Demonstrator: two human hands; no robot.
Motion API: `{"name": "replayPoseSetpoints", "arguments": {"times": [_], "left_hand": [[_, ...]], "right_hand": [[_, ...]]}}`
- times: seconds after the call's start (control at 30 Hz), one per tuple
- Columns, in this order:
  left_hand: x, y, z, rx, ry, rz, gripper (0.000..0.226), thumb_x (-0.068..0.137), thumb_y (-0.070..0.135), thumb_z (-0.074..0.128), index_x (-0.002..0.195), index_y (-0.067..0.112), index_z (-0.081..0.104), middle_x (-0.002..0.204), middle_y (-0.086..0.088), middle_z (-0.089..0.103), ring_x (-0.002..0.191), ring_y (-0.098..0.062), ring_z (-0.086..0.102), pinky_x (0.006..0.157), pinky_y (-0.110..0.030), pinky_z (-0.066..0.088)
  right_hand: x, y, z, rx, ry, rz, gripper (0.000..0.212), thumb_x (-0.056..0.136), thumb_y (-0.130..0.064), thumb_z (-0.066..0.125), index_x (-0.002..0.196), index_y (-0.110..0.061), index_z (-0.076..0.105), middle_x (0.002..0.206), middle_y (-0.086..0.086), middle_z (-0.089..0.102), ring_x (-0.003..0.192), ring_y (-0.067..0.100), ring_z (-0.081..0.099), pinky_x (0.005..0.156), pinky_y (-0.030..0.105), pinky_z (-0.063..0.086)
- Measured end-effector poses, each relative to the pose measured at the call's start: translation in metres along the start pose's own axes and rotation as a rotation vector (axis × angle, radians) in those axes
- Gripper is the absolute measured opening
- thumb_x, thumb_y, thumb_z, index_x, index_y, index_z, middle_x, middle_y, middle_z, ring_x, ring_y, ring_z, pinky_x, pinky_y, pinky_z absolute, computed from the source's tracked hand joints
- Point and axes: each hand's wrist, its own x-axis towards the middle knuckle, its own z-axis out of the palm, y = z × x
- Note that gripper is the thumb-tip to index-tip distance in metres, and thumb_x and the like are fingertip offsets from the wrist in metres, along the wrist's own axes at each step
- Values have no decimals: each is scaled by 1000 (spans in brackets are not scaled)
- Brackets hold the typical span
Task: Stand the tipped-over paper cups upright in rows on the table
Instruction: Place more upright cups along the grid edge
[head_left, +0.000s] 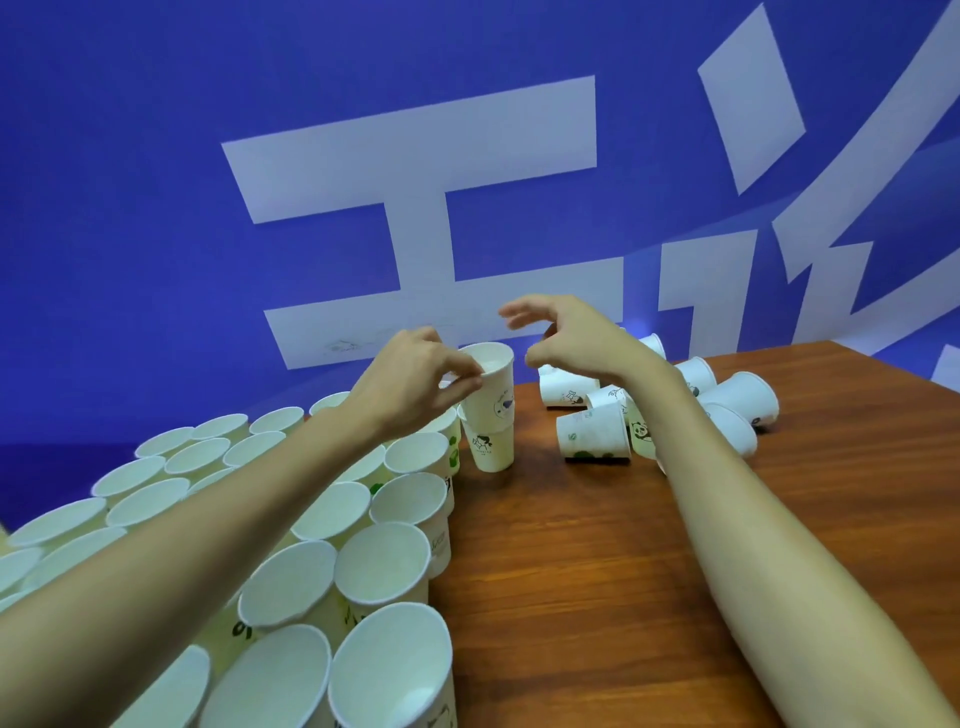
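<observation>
Fingers of the left hand (415, 379) pinched the rim of an upright cup (491, 384) (stacked on another) at frame centre. The right hand (566, 338) hovered beside it, fingers spread wide, empty.

Both forearms are bare, entering from seven and five o'clock. The left hand (415, 379) and right hand (571, 338) wear nothing. No sleeve edge shows.

wall (156, 208): blue, large white characters | faint marks low, perhaps scribbles
</observation>
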Motion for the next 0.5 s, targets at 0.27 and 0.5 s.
{"name": "replayPoseSetpoints", "arguments": {"times": [0.27, 0.5], "left_hand": [[-16, 13, 7, 23, -84, 92, 22, 93, 34, 60, 108, 27, 73, 99, 8, 71, 86, -10, 49, 66, -30, 47], [-21, 19, 8, 20, -128, 135, 24, 92, 37, 59, 110, 29, 72, 99, 7, 69, 83, -8, 48, 61, -19, 38]], "right_hand": [[0, 30, 10, -240, -166, 251, 58, 81, -10, 71, 135, -25, 55, 131, 2, 57, 98, 17, 55, 82, 26, 45], [4, 65, 23, -410, -259, 483, 67, 64, -22, 75, 125, -42, 57, 134, -4, 56, 119, 30, 51, 97, 46, 47]]}}
